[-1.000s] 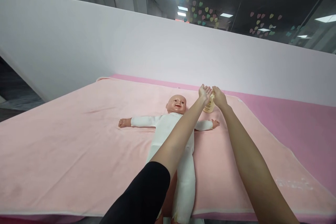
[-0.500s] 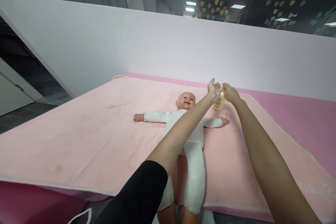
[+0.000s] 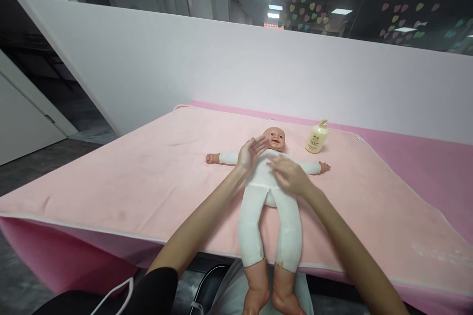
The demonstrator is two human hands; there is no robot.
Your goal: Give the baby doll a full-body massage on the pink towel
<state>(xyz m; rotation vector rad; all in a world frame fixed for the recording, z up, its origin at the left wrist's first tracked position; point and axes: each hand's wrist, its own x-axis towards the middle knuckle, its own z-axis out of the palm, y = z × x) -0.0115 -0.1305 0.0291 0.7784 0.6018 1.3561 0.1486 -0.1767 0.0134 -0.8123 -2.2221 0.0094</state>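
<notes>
A baby doll (image 3: 271,172) with a white cloth body lies face up, its feet past the table's front edge. Over the doll's shoulder, at the left of its head, is my left hand (image 3: 251,155), palm turned up and inward, fingers stretched out. My right hand (image 3: 290,173) hovers over the doll's chest with its fingers apart, slightly blurred; nothing shows in it. Neither hand holds the doll. A pale yellow pump bottle (image 3: 316,139) stands upright to the right of the doll's head.
A pink towel (image 3: 148,172) covers the table, with a darker pink surface (image 3: 424,172) showing at the right. Behind rises a white partition (image 3: 236,64) with dark glass above. A white cord (image 3: 118,288) hangs at the lower left.
Both hands have moved from the pump bottle back toward me, over the doll's upper body. The bottle now stands free of the hands. The view has shifted slightly.
</notes>
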